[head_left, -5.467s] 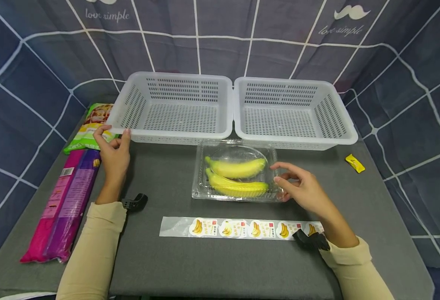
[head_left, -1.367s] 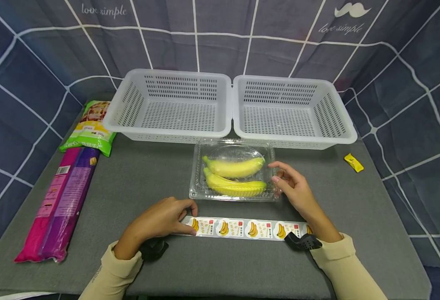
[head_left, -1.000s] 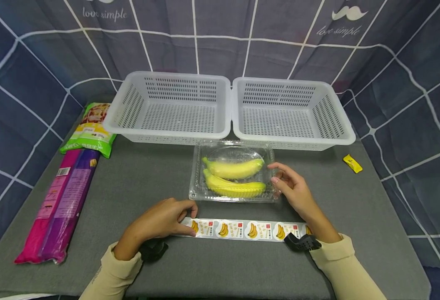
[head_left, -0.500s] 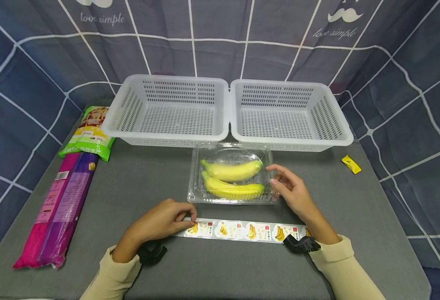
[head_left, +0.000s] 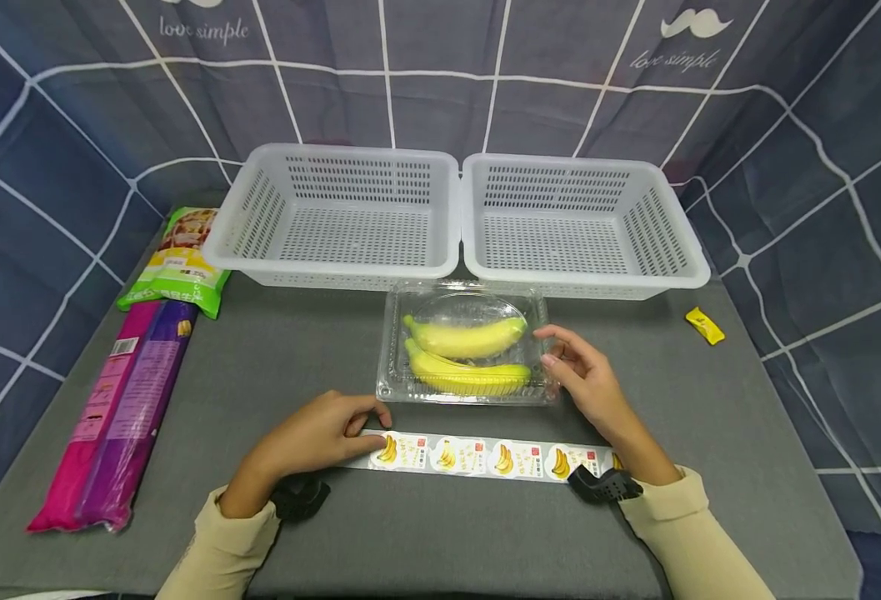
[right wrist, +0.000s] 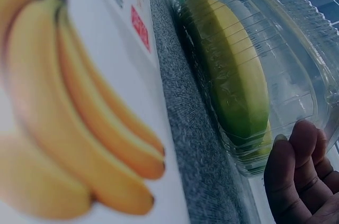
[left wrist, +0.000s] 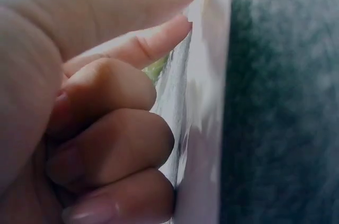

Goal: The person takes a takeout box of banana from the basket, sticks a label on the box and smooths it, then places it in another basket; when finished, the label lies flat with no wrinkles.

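Observation:
A clear lidded plastic box [head_left: 391, 367] stands in front of the baskets with two bananas [head_left: 470, 379] inside. My right hand [head_left: 590, 383] holds its right edge with bent fingers; in the right wrist view the fingertips [right wrist: 280, 144] are at the rim. A strip of banana stickers [head_left: 458, 457] lies flat on the grey table nearer me. At its left end is my left hand [head_left: 320, 433], with the thumb on the first sticker and the index fingertip by the far edge. The left wrist view shows the other fingers [left wrist: 122, 150] curled; whether the strip is pinched is unclear.
Two white perforated baskets, left [head_left: 335, 271] and right [head_left: 590, 283], stand side by side at the back. On the left are a green snack bag [head_left: 185, 258] and a long pink-purple packet [head_left: 113, 417]. A small yellow packet [head_left: 705, 325] lies at right.
My left hand has left the left basket's front corner for the sticker strip. In the last second its thumb and fingers have shifted slightly there. My right hand has stayed at the box.

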Demonstrator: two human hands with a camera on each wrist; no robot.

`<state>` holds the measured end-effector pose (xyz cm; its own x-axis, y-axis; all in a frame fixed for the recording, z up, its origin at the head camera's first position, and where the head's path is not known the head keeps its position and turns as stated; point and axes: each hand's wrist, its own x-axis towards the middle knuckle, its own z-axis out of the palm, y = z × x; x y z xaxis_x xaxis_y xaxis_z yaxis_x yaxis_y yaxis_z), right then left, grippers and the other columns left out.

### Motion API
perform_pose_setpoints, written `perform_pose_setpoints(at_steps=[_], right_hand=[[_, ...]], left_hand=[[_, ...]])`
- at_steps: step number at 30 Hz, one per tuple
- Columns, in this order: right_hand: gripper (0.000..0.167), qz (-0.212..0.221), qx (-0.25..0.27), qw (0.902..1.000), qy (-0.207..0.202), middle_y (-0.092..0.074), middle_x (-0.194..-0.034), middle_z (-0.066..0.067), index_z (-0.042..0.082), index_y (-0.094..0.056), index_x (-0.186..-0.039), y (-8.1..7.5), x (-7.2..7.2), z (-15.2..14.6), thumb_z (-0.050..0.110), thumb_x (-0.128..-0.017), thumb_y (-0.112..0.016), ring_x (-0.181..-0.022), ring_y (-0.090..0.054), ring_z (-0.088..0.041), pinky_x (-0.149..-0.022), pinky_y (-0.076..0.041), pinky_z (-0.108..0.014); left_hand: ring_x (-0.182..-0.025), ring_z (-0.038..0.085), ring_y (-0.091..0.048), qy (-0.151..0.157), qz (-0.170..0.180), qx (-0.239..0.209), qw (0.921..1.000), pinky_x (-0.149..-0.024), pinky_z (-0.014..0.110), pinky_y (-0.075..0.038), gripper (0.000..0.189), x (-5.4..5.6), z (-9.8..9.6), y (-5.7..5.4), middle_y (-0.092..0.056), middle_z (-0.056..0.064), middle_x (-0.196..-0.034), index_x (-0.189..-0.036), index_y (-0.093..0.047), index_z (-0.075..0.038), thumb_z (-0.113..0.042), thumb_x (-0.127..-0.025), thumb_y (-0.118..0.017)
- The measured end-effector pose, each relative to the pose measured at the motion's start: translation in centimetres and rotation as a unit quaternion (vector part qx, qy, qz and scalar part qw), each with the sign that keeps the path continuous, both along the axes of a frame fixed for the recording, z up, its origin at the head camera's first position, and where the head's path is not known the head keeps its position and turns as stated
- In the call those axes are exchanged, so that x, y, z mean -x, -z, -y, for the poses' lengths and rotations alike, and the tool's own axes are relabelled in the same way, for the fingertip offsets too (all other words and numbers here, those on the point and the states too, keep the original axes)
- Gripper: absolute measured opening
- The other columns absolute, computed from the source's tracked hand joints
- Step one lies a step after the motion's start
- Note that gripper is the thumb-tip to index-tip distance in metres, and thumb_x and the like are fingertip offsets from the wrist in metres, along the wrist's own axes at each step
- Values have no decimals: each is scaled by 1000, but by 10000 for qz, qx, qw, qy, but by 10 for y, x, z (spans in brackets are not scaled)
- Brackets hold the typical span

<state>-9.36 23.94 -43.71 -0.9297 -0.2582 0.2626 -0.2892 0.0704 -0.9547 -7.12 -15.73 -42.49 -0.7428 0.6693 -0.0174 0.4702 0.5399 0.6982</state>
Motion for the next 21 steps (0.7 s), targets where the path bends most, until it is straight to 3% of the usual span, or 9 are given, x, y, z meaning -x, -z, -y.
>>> perform_pose_setpoints(at_steps=[6,21], right_hand=[[34,21,-95,9999,103,-54,-88,-13,-4,-56,-136,-1,0,0,-2,-102,-57,-60,-54,-18,-53,-51,-31],[34,0,-80,10000,51,-54,-87,-11,-3,-55,-137,1,0,-1,-1,-102,-57,-61,-54,-17,-54,-51,-31]], left_hand=[[-51,-3,-33,59,78,241,9997,-53,21,-38,15,-1,-4,0,-39,-17,-60,-99,-72,-22,-29,-90,-81],[-50,-5,-31,126,109,-126,9998,-53,19,-37,15,-3,-4,0,-34,-19,-58,-88,-67,-24,-19,-90,-81]])
